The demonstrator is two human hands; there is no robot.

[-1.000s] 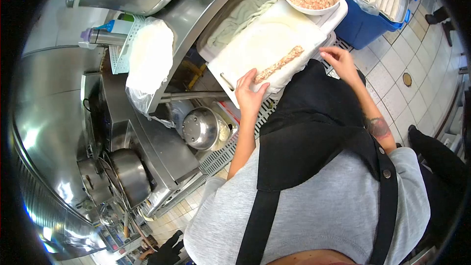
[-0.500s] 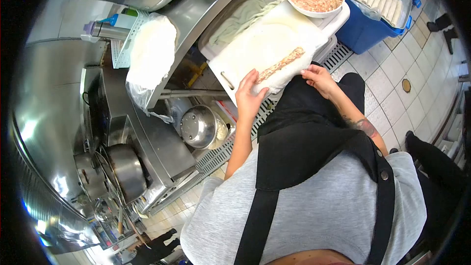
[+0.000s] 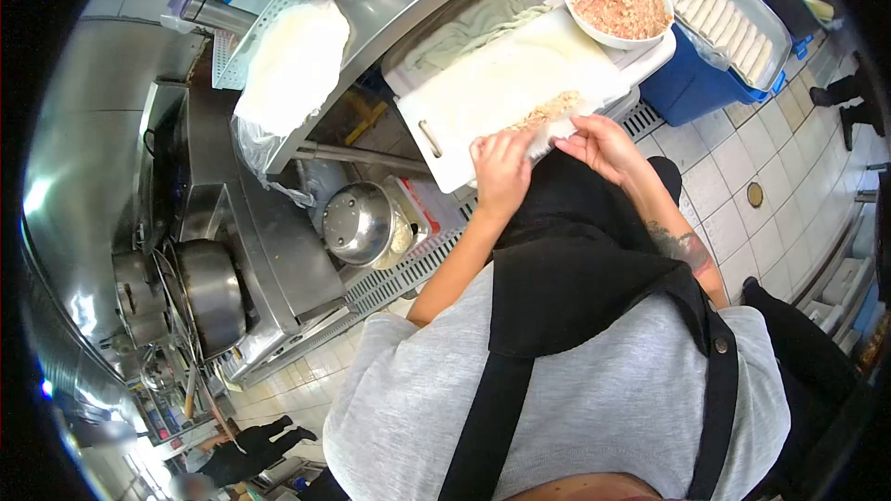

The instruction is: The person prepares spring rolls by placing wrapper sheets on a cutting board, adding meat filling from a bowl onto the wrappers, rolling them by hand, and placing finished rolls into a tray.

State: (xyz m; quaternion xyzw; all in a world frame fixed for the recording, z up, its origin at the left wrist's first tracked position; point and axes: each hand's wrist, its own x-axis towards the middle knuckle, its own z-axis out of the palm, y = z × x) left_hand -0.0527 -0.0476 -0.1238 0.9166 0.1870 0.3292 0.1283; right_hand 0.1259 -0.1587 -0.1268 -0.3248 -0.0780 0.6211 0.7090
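Note:
A strip of minced filling (image 3: 555,109) lies along a thin pale wrapper (image 3: 546,141) at the near edge of the white cutting board (image 3: 445,116). My left hand (image 3: 502,167) is closed on the wrapper's near edge at the left end of the strip, its fingertips partly over the filling. At the right end, my right hand (image 3: 601,147) pinches the wrapper's edge between thumb and fingers. Part of the filling is hidden behind the lifted edge and my fingers. A white bowl (image 3: 608,38) of minced filling stands at the board's far right corner.
A tray of pale rolls (image 3: 719,14) rests on a blue bin (image 3: 673,83) to the right. Left of the board are a stack of white sheets in plastic (image 3: 295,60), a steel pot (image 3: 357,223) below, and a stove. Other people's legs (image 3: 840,97) show at the edges.
My hands have come closer together. The left hand has gone from spread fingers to a closed grip, and the wrapper's near edge is lifted toward the filling. The view has shifted slightly.

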